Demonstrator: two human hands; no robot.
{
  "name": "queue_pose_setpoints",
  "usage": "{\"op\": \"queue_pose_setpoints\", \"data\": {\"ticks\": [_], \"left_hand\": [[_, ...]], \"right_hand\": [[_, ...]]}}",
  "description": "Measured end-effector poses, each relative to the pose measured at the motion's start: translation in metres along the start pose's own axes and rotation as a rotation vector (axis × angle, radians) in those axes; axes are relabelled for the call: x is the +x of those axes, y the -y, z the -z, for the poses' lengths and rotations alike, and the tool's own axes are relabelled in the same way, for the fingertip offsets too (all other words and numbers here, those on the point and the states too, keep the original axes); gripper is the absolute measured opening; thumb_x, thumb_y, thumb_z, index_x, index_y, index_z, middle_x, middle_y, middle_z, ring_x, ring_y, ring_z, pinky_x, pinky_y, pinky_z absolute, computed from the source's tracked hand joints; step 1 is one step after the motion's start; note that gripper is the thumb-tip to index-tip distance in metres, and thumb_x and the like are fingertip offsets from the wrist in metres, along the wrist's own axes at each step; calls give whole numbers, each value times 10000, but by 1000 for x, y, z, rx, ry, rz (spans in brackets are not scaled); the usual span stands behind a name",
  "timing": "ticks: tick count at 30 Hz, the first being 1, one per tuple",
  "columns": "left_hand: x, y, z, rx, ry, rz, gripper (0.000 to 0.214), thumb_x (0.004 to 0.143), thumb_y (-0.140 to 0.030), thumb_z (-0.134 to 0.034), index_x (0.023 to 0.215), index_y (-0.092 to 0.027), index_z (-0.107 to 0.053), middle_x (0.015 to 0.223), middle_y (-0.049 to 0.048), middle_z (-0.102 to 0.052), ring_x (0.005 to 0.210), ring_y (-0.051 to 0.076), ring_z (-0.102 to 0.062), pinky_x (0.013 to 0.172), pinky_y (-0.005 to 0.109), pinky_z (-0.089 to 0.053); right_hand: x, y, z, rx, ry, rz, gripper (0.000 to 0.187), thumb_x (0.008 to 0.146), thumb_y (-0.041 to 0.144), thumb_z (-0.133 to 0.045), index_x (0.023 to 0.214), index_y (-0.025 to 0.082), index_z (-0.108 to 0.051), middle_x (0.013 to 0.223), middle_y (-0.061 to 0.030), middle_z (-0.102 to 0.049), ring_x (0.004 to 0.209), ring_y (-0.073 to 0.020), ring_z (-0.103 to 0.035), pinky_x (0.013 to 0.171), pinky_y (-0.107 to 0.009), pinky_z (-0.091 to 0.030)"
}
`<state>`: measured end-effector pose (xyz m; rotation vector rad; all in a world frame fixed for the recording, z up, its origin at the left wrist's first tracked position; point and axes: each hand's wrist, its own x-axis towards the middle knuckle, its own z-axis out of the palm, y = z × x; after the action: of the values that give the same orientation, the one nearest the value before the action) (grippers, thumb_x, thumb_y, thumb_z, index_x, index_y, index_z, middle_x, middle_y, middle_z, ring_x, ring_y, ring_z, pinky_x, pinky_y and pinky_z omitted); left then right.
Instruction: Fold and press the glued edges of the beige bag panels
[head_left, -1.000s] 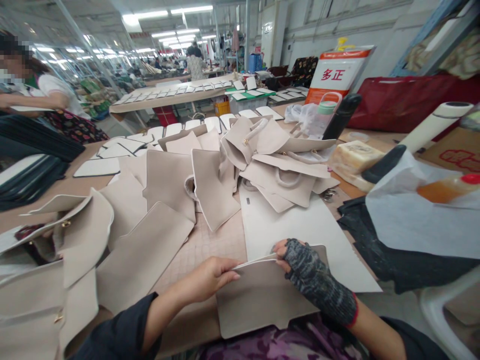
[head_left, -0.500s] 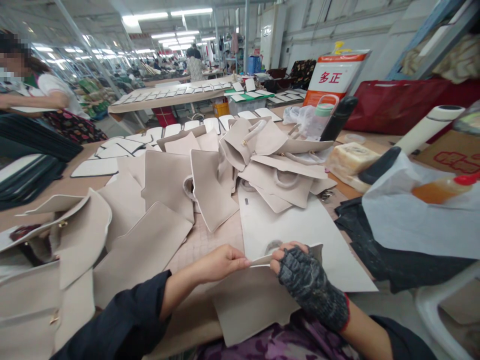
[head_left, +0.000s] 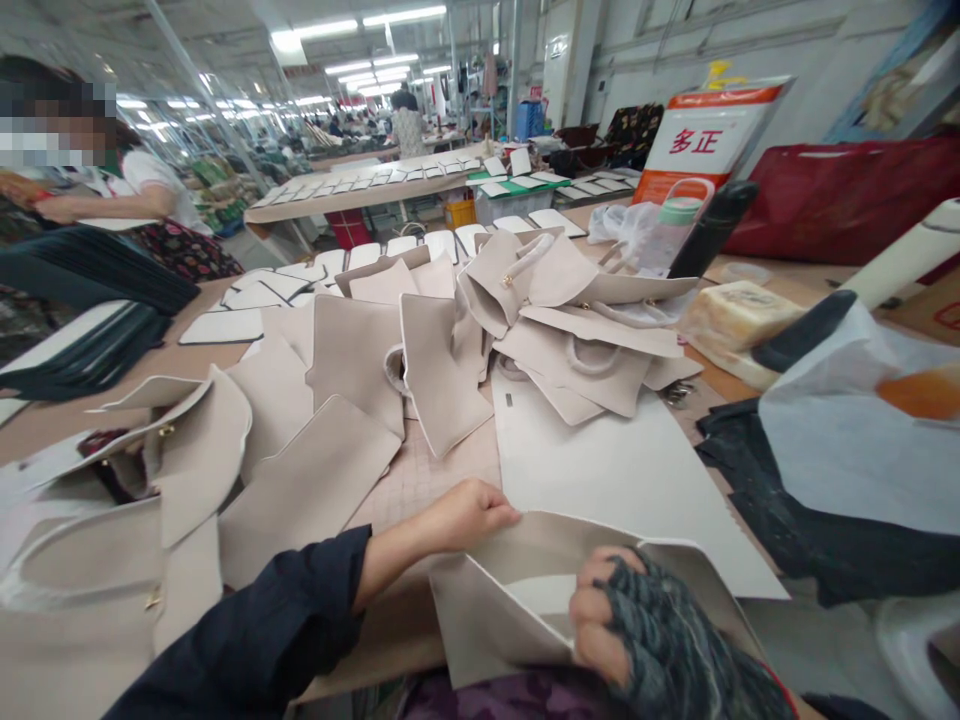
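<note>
A beige handbag body (head_left: 495, 620) is spread between my two hands at the table's near edge, just above my lap. Its mouth gapes, showing a pale inside. Bare-skinned, my left hand (head_left: 474, 515) pinches the far rim at its left part. My right hand (head_left: 637, 610), in a dark grey fingerless knit glove, has its fingers closed over the near rim; the thumb side is partly hidden. Beyond the bag lies a large white sheet (head_left: 600, 465). More beige bag pieces (head_left: 356, 350), some with handles and gold-coloured fittings, are heaped to the left and ahead.
At right are black sheets (head_left: 787, 500), translucent paper (head_left: 862, 440), a wrapped yellowish block (head_left: 742, 310) and an orange-white can (head_left: 705, 140). White dark-edged panels (head_left: 225, 325) line the table's far side. A person (head_left: 142, 190) works at far left beside stacked dark panels (head_left: 82, 350).
The bag's mouth has opened wide. My right hand has moved down and nearer, drawing the near rim away from the far one. The view has shifted slightly left.
</note>
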<state>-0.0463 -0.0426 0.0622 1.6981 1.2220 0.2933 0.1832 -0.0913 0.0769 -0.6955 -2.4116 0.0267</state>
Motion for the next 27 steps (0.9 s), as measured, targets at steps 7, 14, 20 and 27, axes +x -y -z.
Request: {"op": "queue_pose_setpoints", "data": {"ticks": [7,14,20,27], "left_hand": [[-13,-6,8,-298,84,-98,544,845,-577,-394,819,-102,-658,657,15,-587,598,117,-495,569,214,-393],[-35,-5,26,-178,127,-160,531,807,-517,-548,1202,-164,-581,1181,92,-628,1054,235,-573,910,309,-432],[-47,-4,24,-149,158,-241,434,867,-380,-528,1275,-233,-519,1226,43,-608,1062,220,-574,921,275,-422],[-44,2,19,-132,153,-235,368,908,-354,-457,1228,-214,-571,1151,42,-650,1034,209,-591,908,256,-426]], "right_hand": [[5,-31,-23,98,-151,-152,178,849,115,-400,773,220,-522,831,-33,-644,795,-178,-608,725,-316,-493],[-2,-40,-27,106,-133,-183,137,866,145,-412,822,228,-511,927,-48,-664,851,-188,-630,751,-323,-521],[0,-43,-30,125,-137,-221,139,898,178,-399,798,240,-473,873,-24,-647,804,-183,-622,723,-341,-517],[-8,-49,-47,40,-169,-217,102,912,206,-398,952,211,-491,890,-70,-643,846,-219,-619,740,-392,-526]]}}
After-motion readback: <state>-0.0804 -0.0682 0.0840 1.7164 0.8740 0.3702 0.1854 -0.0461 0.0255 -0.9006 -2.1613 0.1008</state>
